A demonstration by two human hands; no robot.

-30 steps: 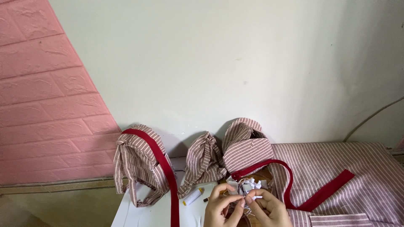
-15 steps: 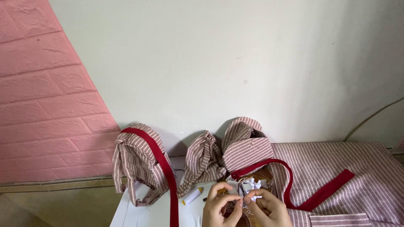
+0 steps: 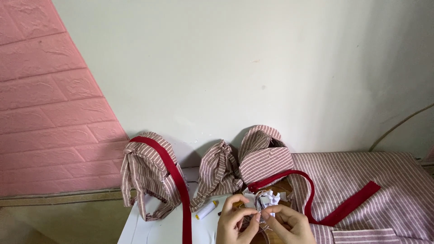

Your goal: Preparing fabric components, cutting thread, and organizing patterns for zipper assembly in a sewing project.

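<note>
Right now my left hand [image 3: 236,218] and my right hand [image 3: 287,223] are drawn close together at the bottom edge of the view, fingertips nearly meeting. Both pinch something very fine between thumb and forefinger, thread or a small tangle of it [image 3: 259,208], though it is too thin for me to tell exactly what, or which hand has the firmer hold. Just above my fingertips sits a small white crumpled scrap [image 3: 270,197], lying against a brown wooden surface [image 3: 281,186].

Behind my hands, striped red-and-white fabric [image 3: 361,180] spreads to the right, edged with a dark red binding strip [image 3: 316,203] that loops round and runs off diagonally. A folded part of it rises into a hump [image 3: 264,153] against the pale wall [image 3: 253,68]. To the left a second bundle of striped cloth [image 3: 147,176] stands on the white tabletop [image 3: 153,228], with a red band [image 3: 178,190] running down its front. Between the bundles hangs a gathered striped piece [image 3: 219,169]. Near my left hand a small white spool with a yellow end [image 3: 206,210] lies on its side. Pink brick-patterned panelling [image 3: 49,113] covers the wall on the left.
</note>
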